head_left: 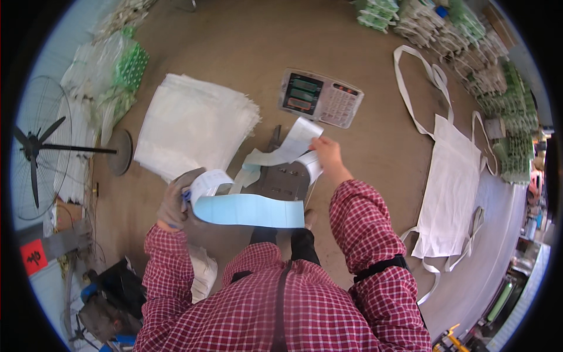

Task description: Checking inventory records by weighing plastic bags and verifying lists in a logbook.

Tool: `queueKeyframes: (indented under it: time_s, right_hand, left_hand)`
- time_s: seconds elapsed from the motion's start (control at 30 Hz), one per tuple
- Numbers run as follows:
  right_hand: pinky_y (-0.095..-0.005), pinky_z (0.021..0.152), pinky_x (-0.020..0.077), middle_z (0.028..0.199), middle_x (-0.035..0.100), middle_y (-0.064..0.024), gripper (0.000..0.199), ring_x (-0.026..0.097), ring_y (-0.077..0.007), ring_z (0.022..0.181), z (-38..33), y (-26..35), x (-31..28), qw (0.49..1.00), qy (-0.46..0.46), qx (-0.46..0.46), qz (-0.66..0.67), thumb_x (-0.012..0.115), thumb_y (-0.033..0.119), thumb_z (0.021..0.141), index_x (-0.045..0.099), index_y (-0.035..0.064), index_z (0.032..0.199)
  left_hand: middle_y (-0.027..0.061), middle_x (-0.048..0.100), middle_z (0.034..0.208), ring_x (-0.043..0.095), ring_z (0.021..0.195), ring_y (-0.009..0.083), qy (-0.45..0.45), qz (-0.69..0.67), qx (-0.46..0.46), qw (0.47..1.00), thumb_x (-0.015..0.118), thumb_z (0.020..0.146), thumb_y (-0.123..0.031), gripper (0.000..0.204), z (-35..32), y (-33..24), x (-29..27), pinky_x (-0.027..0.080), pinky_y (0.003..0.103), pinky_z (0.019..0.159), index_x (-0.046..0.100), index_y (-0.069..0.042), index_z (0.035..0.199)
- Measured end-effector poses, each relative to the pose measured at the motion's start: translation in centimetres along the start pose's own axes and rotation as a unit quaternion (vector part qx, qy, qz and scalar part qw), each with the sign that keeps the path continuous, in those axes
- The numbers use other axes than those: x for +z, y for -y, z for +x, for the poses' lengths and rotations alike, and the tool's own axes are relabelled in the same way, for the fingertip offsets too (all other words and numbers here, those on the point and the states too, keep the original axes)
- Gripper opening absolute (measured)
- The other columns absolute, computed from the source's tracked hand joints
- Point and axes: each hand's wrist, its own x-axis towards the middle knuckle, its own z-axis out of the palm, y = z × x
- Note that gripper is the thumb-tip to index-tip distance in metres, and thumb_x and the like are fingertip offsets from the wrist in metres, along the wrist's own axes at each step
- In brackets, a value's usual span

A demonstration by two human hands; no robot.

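A long strip of white labels with light blue backing [252,211] curls between my hands. My left hand [179,196], in a grey glove, is closed on its left end, and a small dark blue thing shows at the fingers. With my bare right hand [327,154] I pinch a white label length [302,134] that trails down to the left. Whether both lengths are one strip I cannot tell. Below them is a dark grey slotted metal plate [284,180], with another curved white piece [312,164] at its right edge.
Beyond the plate lies a digital scale panel [321,97] with keys. A stack of white fabric sheets [196,123] sits left, near a black fan [38,141]. At right are a white apron [448,188] and bundled white and green cloth [510,117].
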Motion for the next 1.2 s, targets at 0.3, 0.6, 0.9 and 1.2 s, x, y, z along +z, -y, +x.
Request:
queueKeyframes:
  time_s: [0.3, 0.6, 0.9, 1.2]
  right_hand:
    - [-0.0299, 0.052, 0.0423, 0.073, 0.06, -0.0046, 0.03, 0.054, -0.0141, 0.061, -2.3, -9.5, -4.9, 0.983, -0.099, 0.052, -0.146, 0.062, 0.028, 0.078, 0.063, 0.0009, 0.09]
    - [-0.0312, 0.064, 0.0472, 0.084, 0.056, -0.0082, 0.026, 0.055, -0.0164, 0.074, -13.5, -13.4, -5.5, 0.961, -0.135, 0.156, 0.186, 0.061, 0.016, 0.081, 0.054, -0.0014, 0.099]
    - [-0.0203, 0.065, 0.044, 0.087, 0.053, -0.0019, 0.02, 0.051, -0.0075, 0.073, -20.3, -3.7, 0.1, 0.977, -0.094, -0.014, 0.189, 0.053, -0.002, 0.083, 0.053, 0.0003, 0.103]
    - [-0.0193, 0.064, 0.0388, 0.093, 0.049, -0.0011, 0.027, 0.043, -0.0063, 0.073, -25.4, -5.2, -4.4, 0.953, -0.189, -0.222, -0.087, 0.051, -0.002, 0.081, 0.05, 0.0016, 0.108]
  left_hand:
    - [0.0089, 0.06, 0.097, 0.058, 0.082, 0.019, -0.236, -0.277, -0.339, 0.868, 0.062, 0.075, -0.021, 0.04, -13.1, 7.5, -3.1, 0.048, 0.032, 0.071, 0.055, 0.002, 0.107]
    - [0.0176, 0.056, 0.102, 0.059, 0.086, 0.0273, -0.131, -0.388, -0.439, 0.8, 0.061, 0.079, -0.016, 0.043, -9.3, 4.4, 6.3, 0.053, 0.036, 0.067, 0.049, 0.004, 0.115]
    - [0.0119, 0.056, 0.096, 0.058, 0.082, 0.0203, 0.009, -0.397, -0.339, 0.853, 0.052, 0.085, -0.006, 0.025, -4.5, -3.1, 15.6, 0.055, 0.036, 0.066, 0.055, 0.002, 0.108]
    - [0.009, 0.059, 0.09, 0.058, 0.078, 0.0139, 0.072, -0.453, -0.295, 0.838, 0.052, 0.083, -0.004, 0.024, -4.6, -7.6, 18.1, 0.052, 0.028, 0.067, 0.057, 0.002, 0.106]
